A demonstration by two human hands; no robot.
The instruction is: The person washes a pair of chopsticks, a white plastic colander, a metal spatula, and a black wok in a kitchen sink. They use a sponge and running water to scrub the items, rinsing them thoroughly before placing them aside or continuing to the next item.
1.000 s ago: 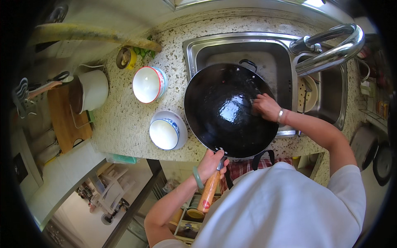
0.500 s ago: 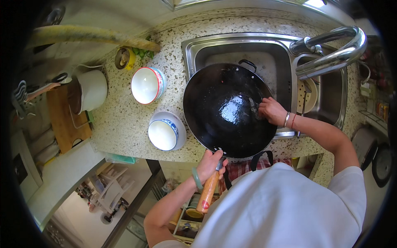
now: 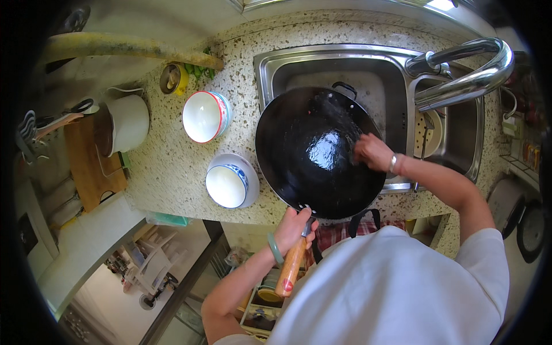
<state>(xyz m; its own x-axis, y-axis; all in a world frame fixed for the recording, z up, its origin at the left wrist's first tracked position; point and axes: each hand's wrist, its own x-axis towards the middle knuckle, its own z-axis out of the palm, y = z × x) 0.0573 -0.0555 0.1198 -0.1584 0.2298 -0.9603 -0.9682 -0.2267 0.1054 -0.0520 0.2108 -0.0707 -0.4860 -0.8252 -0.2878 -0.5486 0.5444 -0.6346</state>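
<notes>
A large black wok (image 3: pixel 299 138) rests tilted over the front of the steel sink (image 3: pixel 264 60), its inside wet and shining. My left hand (image 3: pixel 294 226) is wrapped round the base of the wok's wooden handle (image 3: pixel 292 267), which points toward me. Over the right part of the wok's inside is my right hand (image 3: pixel 372 152), fingers curled down toward the surface and smeared by motion. Whatever its fingers hold, if anything, is hidden. Wet streaks run across the wok beside these fingers.
Left of the wok stand a red-rimmed bowl (image 3: pixel 202 118) and a blue-patterned bowl (image 3: pixel 226 187). A chrome faucet (image 3: pixel 466 86) arches over the sink's right basin, which holds a cream strainer (image 3: pixel 435 138). Farther left are a white pot (image 3: pixel 130 123) and a wooden board (image 3: pixel 86 167).
My right hand has shifted slightly left and up within the wok, and a wet streak now shows near the far rim. My left hand keeps its hold on the handle.
</notes>
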